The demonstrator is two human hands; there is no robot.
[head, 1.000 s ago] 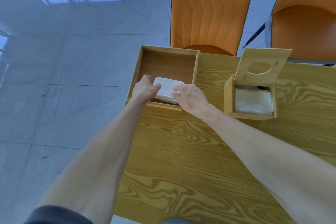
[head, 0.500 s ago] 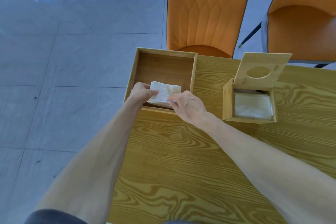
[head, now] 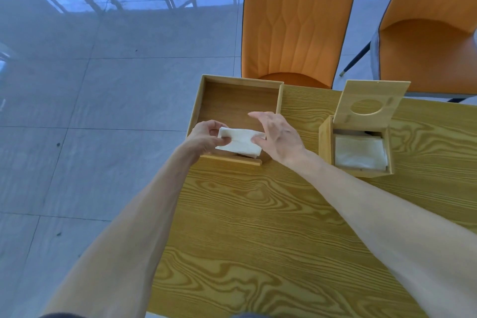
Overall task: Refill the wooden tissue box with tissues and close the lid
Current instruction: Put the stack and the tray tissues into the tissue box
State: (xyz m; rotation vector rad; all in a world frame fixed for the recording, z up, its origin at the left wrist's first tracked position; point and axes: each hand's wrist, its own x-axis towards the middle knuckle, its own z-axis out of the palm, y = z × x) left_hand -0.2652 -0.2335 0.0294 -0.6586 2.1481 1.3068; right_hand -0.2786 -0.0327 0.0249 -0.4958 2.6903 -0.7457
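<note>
1. Wood-grain table point(head: 258, 227) seen from above, with two orange chairs point(head: 296, 20) behind its far edge.
2. Open tray point(head: 237, 100) at the table's far left corner, mostly bare inside.
3. Folded white tissue stack point(head: 238, 142) held just above the tray's near part, between both hands.
4. Left hand point(head: 206, 139) closed on the stack's left edge, thumb on top and fingers curled under.
5. Right hand point(head: 278, 134) at the stack's right edge, thumb touching its top; fingers spread and raised over the tray, loose rather than clamped.
6. Tissue box point(head: 325, 142) to the right of the tray, near but apart from it, on the table.
7. Lid point(head: 371, 103) hinged at the box's far side, standing open and tilted back, oval hole in its middle.
8. White tissues point(head: 360, 153) already lying inside the box, filling most of the opening; dark gap at the far right inner corner.
9. Both forearms bare, reaching in from the near edge.
</note>
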